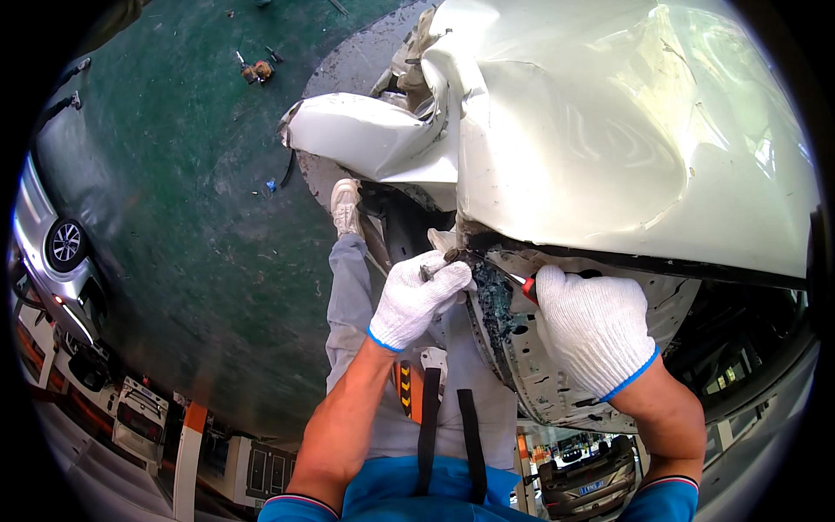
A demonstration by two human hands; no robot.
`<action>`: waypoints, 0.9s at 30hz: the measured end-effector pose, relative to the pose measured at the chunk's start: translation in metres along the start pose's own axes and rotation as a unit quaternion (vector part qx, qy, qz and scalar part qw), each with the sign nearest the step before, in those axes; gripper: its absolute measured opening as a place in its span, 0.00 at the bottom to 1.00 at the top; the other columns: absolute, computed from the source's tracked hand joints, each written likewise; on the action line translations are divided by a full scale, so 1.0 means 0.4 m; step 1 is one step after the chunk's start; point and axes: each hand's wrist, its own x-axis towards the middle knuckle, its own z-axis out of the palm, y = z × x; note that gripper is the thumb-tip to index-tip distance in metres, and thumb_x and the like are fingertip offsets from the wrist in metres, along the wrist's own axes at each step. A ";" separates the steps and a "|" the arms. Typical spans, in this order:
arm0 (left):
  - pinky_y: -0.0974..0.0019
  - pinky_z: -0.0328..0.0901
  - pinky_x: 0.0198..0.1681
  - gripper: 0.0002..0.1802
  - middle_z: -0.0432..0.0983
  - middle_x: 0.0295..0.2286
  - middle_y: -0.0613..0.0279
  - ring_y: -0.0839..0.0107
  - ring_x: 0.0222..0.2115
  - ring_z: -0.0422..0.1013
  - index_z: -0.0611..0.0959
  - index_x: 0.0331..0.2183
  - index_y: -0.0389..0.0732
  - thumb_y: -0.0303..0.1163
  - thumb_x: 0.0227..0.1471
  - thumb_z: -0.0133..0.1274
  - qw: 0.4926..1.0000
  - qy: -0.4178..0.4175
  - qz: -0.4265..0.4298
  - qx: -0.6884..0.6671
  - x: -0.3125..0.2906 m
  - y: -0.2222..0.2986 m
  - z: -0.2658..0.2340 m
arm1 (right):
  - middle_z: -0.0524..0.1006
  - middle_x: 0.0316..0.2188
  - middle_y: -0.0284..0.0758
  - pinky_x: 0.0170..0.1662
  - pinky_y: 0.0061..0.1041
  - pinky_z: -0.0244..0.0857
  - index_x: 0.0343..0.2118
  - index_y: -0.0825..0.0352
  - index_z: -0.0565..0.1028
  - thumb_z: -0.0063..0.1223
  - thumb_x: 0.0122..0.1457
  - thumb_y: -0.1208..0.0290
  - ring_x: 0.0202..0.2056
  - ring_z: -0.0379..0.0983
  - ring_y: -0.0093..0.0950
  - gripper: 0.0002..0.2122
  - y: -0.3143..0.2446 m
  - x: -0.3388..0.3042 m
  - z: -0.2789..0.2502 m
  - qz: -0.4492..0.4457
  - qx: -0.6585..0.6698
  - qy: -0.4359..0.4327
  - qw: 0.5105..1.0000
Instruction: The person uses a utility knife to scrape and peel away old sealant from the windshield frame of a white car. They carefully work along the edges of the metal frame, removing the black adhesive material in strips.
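Observation:
My right hand [591, 326], in a white knit glove with a blue cuff, is closed around a screwdriver with a red and black handle [530, 289]. Its thin shaft [503, 271] points up and left to the edge of a crumpled white car panel [565, 148]. My left hand [420, 296], gloved alike, pinches a small dark piece [451, 255] close to the screwdriver's tip. What that piece is, I cannot make out. Below the tip, crumbled bluish glass [494, 304] lies on a perforated grey metal panel [565, 391].
A bent white panel section [365, 135] sticks out at the left of the damaged car. On the green floor [200, 261] lie an orange-and-black tool [257, 71] and small debris. My shoe [345, 205] is beside the wreck. A silver car [56, 252] stands far left, a dark car [587, 478] at bottom right.

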 end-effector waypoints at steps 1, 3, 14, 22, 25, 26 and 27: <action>0.75 0.52 0.20 0.12 0.70 0.17 0.74 0.85 0.16 0.59 0.85 0.31 0.37 0.36 0.63 0.58 1.000 0.002 -0.004 -0.006 -0.001 0.002 0.000 | 0.76 0.18 0.37 0.22 0.38 0.67 0.30 0.63 0.73 0.56 0.53 0.70 0.19 0.77 0.38 0.05 -0.001 0.002 -0.005 -0.005 0.001 -0.004 1.000; 0.76 0.52 0.21 0.13 0.71 0.18 0.74 0.86 0.17 0.59 0.86 0.30 0.37 0.35 0.63 0.59 1.000 0.004 -0.012 -0.018 -0.005 0.008 0.001 | 0.76 0.17 0.37 0.23 0.38 0.67 0.30 0.64 0.73 0.56 0.52 0.71 0.19 0.77 0.39 0.05 -0.001 0.006 -0.018 -0.013 0.003 -0.010 1.000; 0.75 0.53 0.22 0.13 0.70 0.18 0.74 0.86 0.18 0.59 0.83 0.27 0.39 0.35 0.62 0.60 1.000 0.019 -0.018 -0.006 -0.008 0.007 0.001 | 0.75 0.15 0.38 0.22 0.39 0.67 0.32 0.65 0.74 0.55 0.54 0.72 0.19 0.76 0.40 0.05 0.006 0.017 -0.044 -0.036 0.016 -0.038 0.998; 0.75 0.50 0.21 0.14 0.66 0.16 0.76 0.86 0.17 0.58 0.82 0.25 0.40 0.35 0.62 0.61 1.000 0.012 -0.023 0.003 -0.005 0.008 -0.007 | 0.75 0.14 0.37 0.20 0.39 0.65 0.30 0.63 0.73 0.55 0.53 0.72 0.17 0.75 0.39 0.04 0.018 0.001 0.006 -0.026 -0.015 -0.018 0.999; 0.75 0.51 0.20 0.13 0.68 0.17 0.75 0.85 0.16 0.59 0.84 0.28 0.39 0.36 0.62 0.60 0.999 -0.014 -0.041 -0.023 -0.002 0.013 -0.014 | 0.75 0.14 0.38 0.21 0.40 0.66 0.29 0.64 0.73 0.55 0.53 0.71 0.17 0.75 0.40 0.05 0.017 -0.011 0.010 -0.007 0.018 -0.021 1.000; 0.75 0.51 0.19 0.12 0.69 0.18 0.74 0.85 0.16 0.59 0.84 0.30 0.39 0.36 0.62 0.59 0.998 -0.026 -0.042 -0.031 0.004 0.001 -0.023 | 0.75 0.15 0.38 0.21 0.40 0.66 0.29 0.64 0.72 0.55 0.53 0.70 0.17 0.75 0.40 0.05 0.017 -0.013 0.008 -0.001 0.030 -0.023 0.999; 0.75 0.52 0.18 0.12 0.71 0.18 0.72 0.84 0.15 0.60 0.84 0.31 0.38 0.36 0.62 0.59 0.997 -0.039 -0.047 -0.038 0.005 -0.005 -0.027 | 0.75 0.16 0.38 0.22 0.40 0.66 0.29 0.64 0.72 0.56 0.53 0.68 0.18 0.75 0.41 0.07 0.015 -0.019 0.012 0.006 0.025 -0.025 0.999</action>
